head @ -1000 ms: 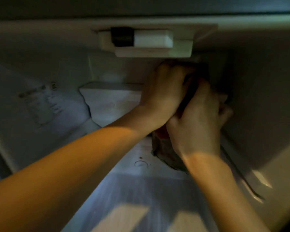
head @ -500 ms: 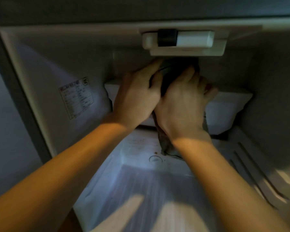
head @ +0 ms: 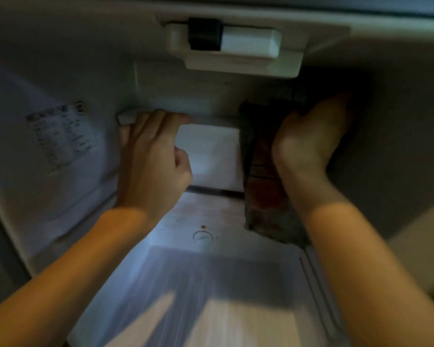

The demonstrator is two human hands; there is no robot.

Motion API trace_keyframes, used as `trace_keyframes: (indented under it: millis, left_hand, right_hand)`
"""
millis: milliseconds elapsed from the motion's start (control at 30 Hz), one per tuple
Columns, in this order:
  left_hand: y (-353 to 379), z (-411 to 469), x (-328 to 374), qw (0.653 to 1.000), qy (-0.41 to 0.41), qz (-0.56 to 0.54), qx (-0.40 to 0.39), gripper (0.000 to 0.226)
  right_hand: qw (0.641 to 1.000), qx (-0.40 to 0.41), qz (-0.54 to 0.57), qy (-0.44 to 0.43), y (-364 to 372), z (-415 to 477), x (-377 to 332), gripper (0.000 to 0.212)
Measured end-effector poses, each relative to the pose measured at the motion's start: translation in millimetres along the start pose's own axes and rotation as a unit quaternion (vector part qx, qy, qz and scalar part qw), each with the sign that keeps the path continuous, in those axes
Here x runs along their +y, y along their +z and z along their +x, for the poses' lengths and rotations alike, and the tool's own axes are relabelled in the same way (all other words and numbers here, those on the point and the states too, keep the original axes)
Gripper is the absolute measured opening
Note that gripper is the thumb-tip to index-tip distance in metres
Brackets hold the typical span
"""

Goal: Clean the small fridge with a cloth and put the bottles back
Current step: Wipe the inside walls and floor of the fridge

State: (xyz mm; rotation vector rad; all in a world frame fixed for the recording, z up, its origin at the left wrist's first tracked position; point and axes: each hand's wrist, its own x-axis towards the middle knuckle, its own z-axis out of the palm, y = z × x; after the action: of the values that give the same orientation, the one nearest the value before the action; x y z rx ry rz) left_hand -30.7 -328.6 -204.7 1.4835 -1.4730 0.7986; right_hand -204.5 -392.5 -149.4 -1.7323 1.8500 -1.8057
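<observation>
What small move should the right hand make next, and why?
Probably wipe the cloth leftward across the white ledge: the right hand holds it in the right back corner, and the left hand grips the ledge's left end.

Dim small fridge [head: 398, 146] interior is seen from the front. The left grip [head: 153, 161] is curled over the left end of the white step [head: 211, 154] at the back wall, with its fingers [head: 161, 118] laid on the top edge. A dark cloth [head: 263, 194] is held by the right grip [head: 311, 139] against the back right corner; its lower end hangs to the fridge floor [head: 211, 271]. A white control housing [head: 248, 43] with a black knob [head: 204, 33] is fixed to the ceiling. A blurred label [head: 60, 136] is stuck on the left wall. A round drain mark [head: 203, 237] is seen on the floor.
</observation>
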Motion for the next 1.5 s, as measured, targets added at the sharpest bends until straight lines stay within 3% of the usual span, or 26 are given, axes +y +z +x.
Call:
trace_keyframes:
  millis: [133,233,300,500,600,800,900,1133,1233,1367,1500]
  left_hand:
    - [2,7,-4,1.0,0.01,0.006,0.021,0.041]
    - [1,5,-5,0.999,0.029,0.019,0.016,0.043]
    - [0,4,-6,0.999,0.036,0.025,0.014,0.046]
    - [0,3,-8,0.999,0.044,-0.017,0.007,0.052]
    - [6,-1,-18,0.999,0.028,-0.013,0.008,0.053]
    - [8,-5,-22,0.992,-0.094,-0.066,0.055,0.044]
    - [14,-7,-28,0.995,-0.075,-0.04,0.056,0.043]
    - [15,-8,-30,0.991,-0.072,-0.096,0.061,0.045]
    - [10,-8,-29,0.983,-0.08,-0.14,0.085,0.038]
    - [3,-7,-30,0.986,-0.07,-0.127,0.087,0.028]
    - [2,-4,-32,0.993,-0.084,-0.069,0.039,0.046]
  right_hand:
    - [0.997,-0.027,-0.052,-0.048,3,-11,-5,0.076]
    - [0.982,-0.06,-0.149,-0.097,11,-16,-7,0.101]
    - [0.976,-0.067,-0.18,-0.105,14,-13,-11,0.104]
    - [0.989,-0.035,-0.095,-0.104,30,-14,-29,0.039]
    - [0.985,-0.075,-0.068,-0.14,52,-38,-63,0.029]
    - [0.979,-0.104,-0.006,-0.178,78,-62,-110,0.043]
    - [0.97,-0.105,-0.011,-0.221,80,-59,-107,0.048]
    - [0.896,-0.218,-0.104,-0.372,78,-49,-110,0.045]
    - [0.882,-0.296,-0.18,-0.32,80,-41,-125,0.047]
    - [0.853,-0.393,-0.198,-0.281,78,-36,-155,0.075]
    - [0.85,-0.372,-0.234,-0.289,71,-37,-152,0.06]
